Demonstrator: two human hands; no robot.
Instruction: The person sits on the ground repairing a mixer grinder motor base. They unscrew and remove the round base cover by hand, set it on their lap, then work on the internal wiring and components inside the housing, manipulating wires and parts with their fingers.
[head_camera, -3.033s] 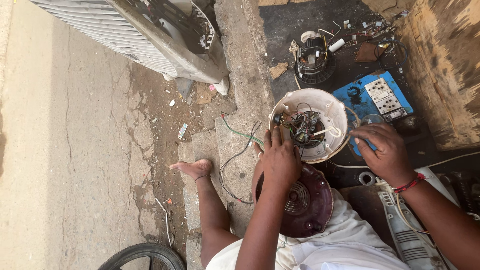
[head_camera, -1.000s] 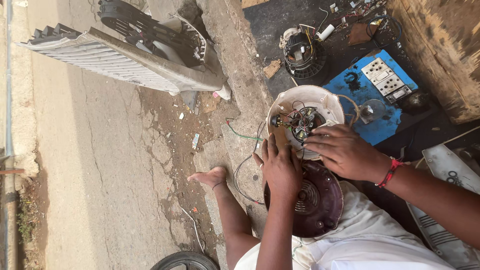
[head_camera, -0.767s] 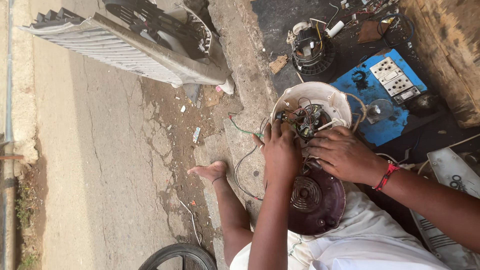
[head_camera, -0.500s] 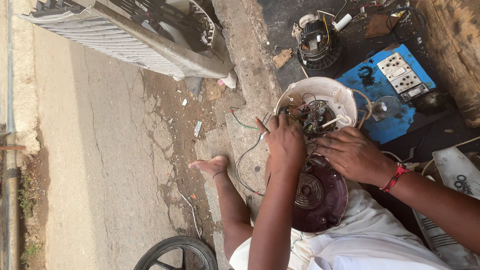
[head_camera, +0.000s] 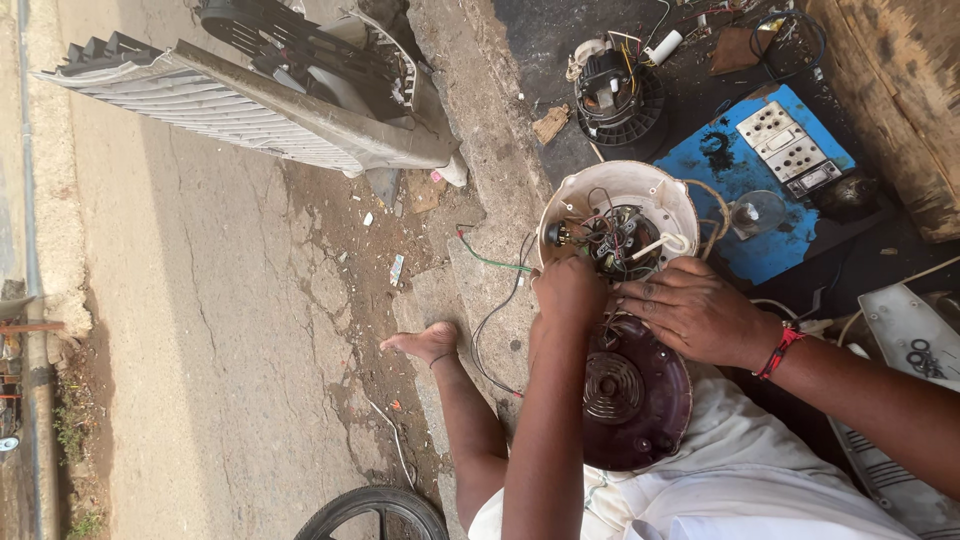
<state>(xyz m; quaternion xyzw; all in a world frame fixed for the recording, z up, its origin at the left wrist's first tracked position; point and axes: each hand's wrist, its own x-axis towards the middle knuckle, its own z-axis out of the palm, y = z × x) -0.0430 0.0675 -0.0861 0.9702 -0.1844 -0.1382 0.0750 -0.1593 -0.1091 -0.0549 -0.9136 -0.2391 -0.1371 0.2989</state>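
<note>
Broadly, you sit on cracked concrete ground (head_camera: 230, 330), with a big grey louvred casing (head_camera: 250, 110) lying far left and a blue board with switch sockets (head_camera: 770, 190) far right. Between them stands a black motor unit (head_camera: 615, 95). Nearer you, a dark maroon round cover (head_camera: 630, 395) rests on your lap, touching the white round housing (head_camera: 620, 215) just beyond it. That housing lies straight ahead of both hands, open face up, its wiring and small motor core (head_camera: 620, 235) exposed in the middle.

Your left hand (head_camera: 570, 290) sits curled at the housing's near rim, fingers closed around something I cannot make out. Your right hand (head_camera: 695, 310) lies flat and spread, its fingertips (head_camera: 630, 295) on the near rim beside the left hand. Both are equally close; the core is just beyond your fingertips. A green wire (head_camera: 490, 262) trails left from the housing.
</note>
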